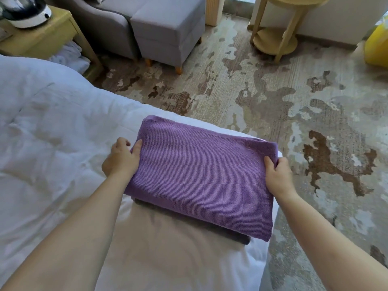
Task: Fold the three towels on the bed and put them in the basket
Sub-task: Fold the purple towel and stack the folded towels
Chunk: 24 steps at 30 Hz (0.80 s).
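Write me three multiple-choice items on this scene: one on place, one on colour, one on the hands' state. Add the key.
1. Where is the held towel? A in a basket; B over a dark grey towel on the bed; C on a table.
2. Its colour? A green; B white; C purple.
3. The hands? A left hand and right hand each grip a towel end; B both open; C one idle.
Key: B, grey edge shows beneath; C, plainly purple; A, thumbs pinch both ends.
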Tool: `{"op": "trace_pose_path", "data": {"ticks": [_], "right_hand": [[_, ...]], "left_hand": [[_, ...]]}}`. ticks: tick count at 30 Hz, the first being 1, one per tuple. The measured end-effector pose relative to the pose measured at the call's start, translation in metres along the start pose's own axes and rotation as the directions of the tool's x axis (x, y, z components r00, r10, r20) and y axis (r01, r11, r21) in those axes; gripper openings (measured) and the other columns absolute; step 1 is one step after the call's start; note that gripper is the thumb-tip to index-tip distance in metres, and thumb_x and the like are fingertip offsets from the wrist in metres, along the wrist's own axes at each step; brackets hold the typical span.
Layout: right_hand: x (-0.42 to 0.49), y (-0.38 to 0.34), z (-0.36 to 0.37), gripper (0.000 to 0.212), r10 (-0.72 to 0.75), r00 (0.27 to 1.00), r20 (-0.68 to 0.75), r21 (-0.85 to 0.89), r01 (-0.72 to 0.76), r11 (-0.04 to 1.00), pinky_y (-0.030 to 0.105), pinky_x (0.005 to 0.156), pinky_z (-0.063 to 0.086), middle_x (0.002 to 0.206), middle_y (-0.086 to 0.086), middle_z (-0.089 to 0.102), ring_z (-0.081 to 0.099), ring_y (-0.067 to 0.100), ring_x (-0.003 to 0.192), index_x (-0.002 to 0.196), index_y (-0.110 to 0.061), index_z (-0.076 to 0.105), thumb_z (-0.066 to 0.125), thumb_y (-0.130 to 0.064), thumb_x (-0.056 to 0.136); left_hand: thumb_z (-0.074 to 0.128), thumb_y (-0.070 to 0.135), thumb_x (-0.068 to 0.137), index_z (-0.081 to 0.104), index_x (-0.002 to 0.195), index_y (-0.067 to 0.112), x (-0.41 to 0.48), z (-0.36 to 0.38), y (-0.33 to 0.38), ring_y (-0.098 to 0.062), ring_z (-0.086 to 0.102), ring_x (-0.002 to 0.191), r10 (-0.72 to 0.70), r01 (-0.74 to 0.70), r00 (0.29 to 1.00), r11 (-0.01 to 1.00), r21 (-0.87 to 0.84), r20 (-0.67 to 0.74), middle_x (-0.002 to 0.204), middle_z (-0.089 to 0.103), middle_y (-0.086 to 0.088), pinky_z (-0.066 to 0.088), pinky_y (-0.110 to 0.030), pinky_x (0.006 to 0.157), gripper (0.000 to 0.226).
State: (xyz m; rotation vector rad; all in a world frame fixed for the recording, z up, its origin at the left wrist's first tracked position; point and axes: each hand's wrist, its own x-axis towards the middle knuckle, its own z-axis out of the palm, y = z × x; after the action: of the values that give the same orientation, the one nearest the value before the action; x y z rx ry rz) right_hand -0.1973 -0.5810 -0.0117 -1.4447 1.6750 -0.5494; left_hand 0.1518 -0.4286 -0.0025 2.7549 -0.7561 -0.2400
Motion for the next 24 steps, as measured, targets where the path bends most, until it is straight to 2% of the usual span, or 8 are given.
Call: {"op": "trace_pose_path", "data": {"ticks": [2, 3, 5, 6, 8, 11, 17, 24], "right_hand": [[-0.005, -0.001, -0.006, 0.041, -0.111, 0.986, -0.126, -0.120, 0.096, 0.988, 0.041, 0.104, 0.027, 0.128, 0.016, 0.044, 0.037, 0.032, 0.125, 0.126, -0.007, 0.041, 0.047, -0.034, 0.095], [-0.012, -0.005, -0.007, 0.045, -0.264, 0.948, -0.176, -0.220, 0.224, 0.949, 0.036, 0.108, 0.018, 0.137, 0.013, 0.038, 0.029, 0.028, 0.132, 0.132, -0.011, 0.038, 0.046, -0.035, 0.095], [-0.028, -0.017, -0.002, 0.050, -0.551, 0.831, -0.080, -0.381, 0.485, 0.787, 0.024, 0.111, 0.006, 0.147, 0.002, 0.034, 0.023, 0.020, 0.138, 0.139, -0.020, 0.037, 0.042, -0.038, 0.093], [-0.035, -0.024, 0.006, 0.052, -0.613, 0.788, 0.053, -0.424, 0.574, 0.701, 0.022, 0.113, 0.000, 0.152, -0.005, 0.028, 0.018, 0.016, 0.142, 0.142, -0.026, 0.035, 0.039, -0.042, 0.093], [-0.040, -0.031, 0.027, 0.057, -0.572, 0.753, 0.326, -0.509, 0.650, 0.565, 0.028, 0.116, -0.012, 0.156, -0.016, 0.002, -0.007, 0.010, 0.146, 0.148, -0.037, 0.015, 0.023, -0.056, 0.094], [-0.023, -0.021, 0.047, 0.069, -0.393, 0.829, 0.398, -0.644, 0.557, 0.524, 0.037, 0.115, -0.018, 0.156, -0.017, -0.014, -0.022, 0.010, 0.143, 0.148, -0.039, -0.003, 0.005, -0.069, 0.086], [0.009, 0.017, 0.035, 0.078, -0.215, 0.936, 0.278, -0.684, 0.350, 0.640, 0.038, 0.118, -0.007, 0.159, -0.010, -0.010, -0.016, 0.010, 0.145, 0.151, -0.027, -0.005, 0.006, -0.069, 0.086], [-0.019, -0.003, 0.018, 0.076, -0.284, 0.923, 0.258, -0.650, 0.383, 0.656, 0.035, 0.113, -0.022, 0.157, -0.011, -0.018, -0.028, 0.011, 0.141, 0.150, -0.029, -0.008, 0.006, -0.069, 0.087]], "left_hand": [[0.044, 0.045, 0.094, 0.054, 0.110, 0.011, -0.005, -0.006, 0.006, -0.039, 0.055, 0.100, 0.243, -0.241, 0.934, 0.970, 0.039, -0.262, 0.114, 0.057, -0.017, 0.045, -0.045, 0.081, 0.039], [0.047, 0.040, 0.094, 0.058, 0.110, 0.012, -0.009, -0.008, 0.012, -0.036, 0.056, 0.100, 0.439, -0.443, 0.824, 0.893, 0.075, -0.359, 0.114, 0.059, -0.015, 0.045, -0.043, 0.081, 0.034], [0.047, 0.037, 0.093, 0.062, 0.118, 0.019, -0.020, -0.004, 0.029, -0.029, 0.056, 0.110, 0.756, -0.764, 0.580, 0.634, 0.118, -0.303, 0.127, 0.059, -0.007, 0.041, -0.042, 0.091, 0.034], [0.043, 0.041, 0.094, 0.058, 0.128, 0.026, -0.028, 0.002, 0.037, -0.025, 0.050, 0.123, 0.831, -0.828, 0.527, 0.549, 0.115, -0.178, 0.139, 0.052, -0.003, 0.034, -0.043, 0.102, 0.040], [0.024, 0.057, 0.094, 0.028, 0.145, 0.042, -0.038, 0.016, 0.052, -0.019, 0.018, 0.146, 0.813, -0.821, 0.570, 0.556, 0.130, 0.119, 0.158, 0.020, 0.007, 0.004, -0.045, 0.117, 0.053], [-0.001, 0.075, 0.083, -0.013, 0.140, 0.054, -0.024, 0.040, 0.054, -0.013, -0.018, 0.145, 0.667, -0.722, 0.690, 0.659, 0.209, 0.282, 0.157, -0.015, 0.016, -0.024, -0.043, 0.112, 0.062], [-0.008, 0.077, 0.078, -0.021, 0.138, 0.053, 0.015, 0.063, 0.027, -0.008, -0.016, 0.145, 0.500, -0.572, 0.813, 0.779, 0.257, 0.298, 0.157, -0.018, 0.016, -0.010, -0.045, 0.116, 0.066], [0.002, 0.069, 0.086, -0.010, 0.145, 0.044, -0.001, 0.032, 0.028, -0.009, -0.017, 0.145, 0.591, -0.641, 0.765, 0.737, 0.216, 0.254, 0.157, -0.017, 0.013, -0.016, -0.040, 0.116, 0.065]]}}
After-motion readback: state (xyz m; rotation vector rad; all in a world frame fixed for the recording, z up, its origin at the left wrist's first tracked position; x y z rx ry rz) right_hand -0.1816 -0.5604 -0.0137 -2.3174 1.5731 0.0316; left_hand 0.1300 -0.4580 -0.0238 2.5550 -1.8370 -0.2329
